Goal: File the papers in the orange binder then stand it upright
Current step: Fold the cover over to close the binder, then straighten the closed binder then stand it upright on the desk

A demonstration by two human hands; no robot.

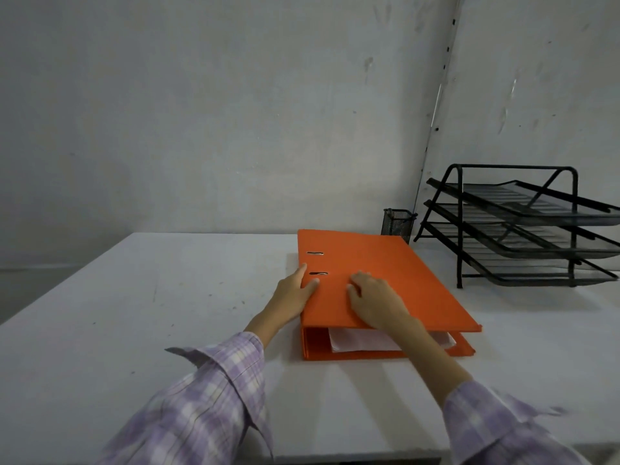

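Note:
The orange binder (396, 270) lies flat on the white table (167, 313), cover closed, spine on its left side. White papers (359, 340) show inside it through the open near end. My left hand (295, 292) grips the spine edge, thumb on the cover beside the two metal slots. My right hand (372, 302) rests flat on top of the cover, fingers spread, pressing down.
A black three-tier wire tray rack (523, 226) stands at the back right. A small black mesh pen cup (397, 224) sits just behind the binder against the grey wall. The table's near edge runs along the bottom of the view.

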